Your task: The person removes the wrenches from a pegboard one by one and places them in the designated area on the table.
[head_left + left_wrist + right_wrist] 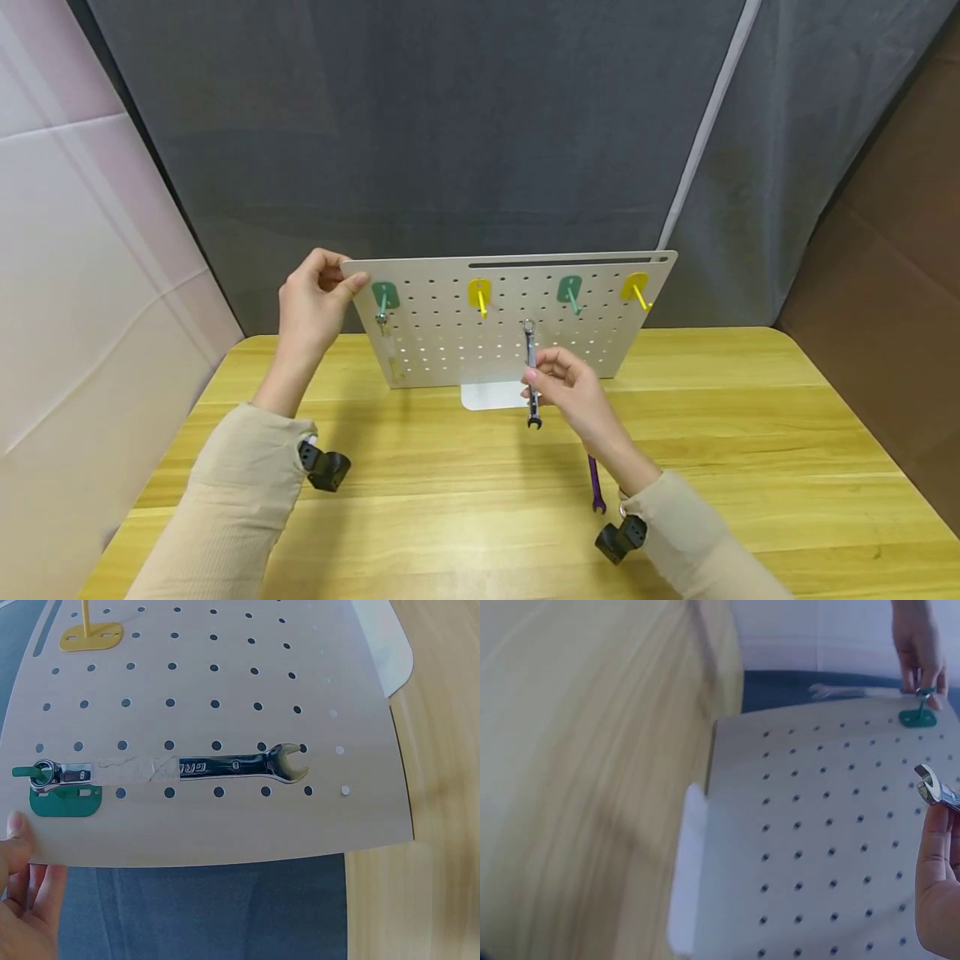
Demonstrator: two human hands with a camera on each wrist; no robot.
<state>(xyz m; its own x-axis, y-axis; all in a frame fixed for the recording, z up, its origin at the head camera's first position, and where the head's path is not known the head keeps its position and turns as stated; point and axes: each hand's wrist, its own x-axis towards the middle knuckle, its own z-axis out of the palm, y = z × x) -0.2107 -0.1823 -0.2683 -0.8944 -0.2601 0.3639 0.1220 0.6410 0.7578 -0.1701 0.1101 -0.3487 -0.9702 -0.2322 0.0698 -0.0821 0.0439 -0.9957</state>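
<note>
My left hand (313,296) pinches the upper left corner of a white pegboard (450,358) that stands on the table, thumb in front. In my right hand (572,390) a chrome combination wrench (532,360) is held upright before the board, ring end up and open end down. The right wrist view shows the open end of this wrench (930,784) beyond the fingers. Another chrome wrench (210,766), with clear wrapping round its shank, hangs by its ring on the left green hook (66,802). A purple wrench (596,487) lies on the table, partly hidden by my right forearm.
Along the board's upper part sit a yellow hook (479,293), a second green hook (570,290) and another yellow hook (634,287). A white base plate (491,396) juts forward under the board. Behind the wooden table (450,517) hangs a grey curtain (450,125).
</note>
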